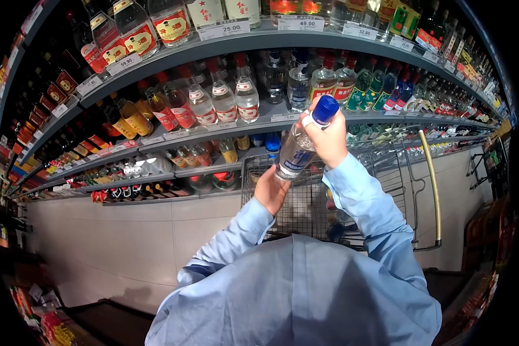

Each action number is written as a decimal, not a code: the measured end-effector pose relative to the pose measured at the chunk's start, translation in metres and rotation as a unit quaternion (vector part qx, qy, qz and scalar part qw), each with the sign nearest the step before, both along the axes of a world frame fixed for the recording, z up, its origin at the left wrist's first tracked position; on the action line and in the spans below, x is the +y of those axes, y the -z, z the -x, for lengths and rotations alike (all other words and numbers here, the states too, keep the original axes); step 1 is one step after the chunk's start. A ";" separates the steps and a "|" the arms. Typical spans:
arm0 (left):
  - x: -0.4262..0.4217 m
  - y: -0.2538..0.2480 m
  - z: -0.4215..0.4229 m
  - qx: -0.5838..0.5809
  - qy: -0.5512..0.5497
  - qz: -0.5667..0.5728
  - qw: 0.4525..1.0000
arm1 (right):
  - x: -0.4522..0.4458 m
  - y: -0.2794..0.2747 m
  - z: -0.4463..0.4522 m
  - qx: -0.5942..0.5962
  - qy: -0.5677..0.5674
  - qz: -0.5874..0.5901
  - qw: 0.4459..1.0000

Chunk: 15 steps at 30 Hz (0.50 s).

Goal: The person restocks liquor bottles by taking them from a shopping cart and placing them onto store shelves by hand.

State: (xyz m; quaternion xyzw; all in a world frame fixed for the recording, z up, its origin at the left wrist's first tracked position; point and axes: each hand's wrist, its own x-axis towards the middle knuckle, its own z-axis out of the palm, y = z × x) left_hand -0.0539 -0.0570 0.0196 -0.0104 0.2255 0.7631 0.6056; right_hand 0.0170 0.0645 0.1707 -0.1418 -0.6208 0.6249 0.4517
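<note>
A clear glass bottle with a blue cap and blue lettering is held tilted in front of the shelves, over a wire cart. My right hand is wrapped round its neck just below the cap, a white tag or band showing by the fingers. Lower down, my left hand supports the bottle's base, its fingers partly hidden behind the glass. A similar blue-capped bottle stands upright on the middle shelf, beyond the held one.
The metal cart has several items at its bottom right and a yellowish handle on the right. Curving shelves full of bottles span the view ahead. Tiled floor lies to the left.
</note>
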 end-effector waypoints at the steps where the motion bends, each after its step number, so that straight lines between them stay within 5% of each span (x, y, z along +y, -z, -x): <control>1: 0.010 -0.003 0.007 0.003 -0.008 -0.006 1.000 | 0.004 -0.003 0.004 0.004 0.001 -0.022 1.000; 9: 0.092 -0.022 0.061 0.009 -0.071 0.054 0.996 | 0.037 -0.011 0.064 0.044 0.068 -0.184 0.980; 12: 0.111 -0.020 0.069 0.008 -0.088 0.041 0.995 | 0.045 -0.009 0.084 -0.016 0.135 -0.344 0.929; 15: 0.132 -0.019 0.077 -0.024 -0.134 0.027 0.990 | 0.054 -0.001 0.100 -0.043 0.126 -0.373 0.918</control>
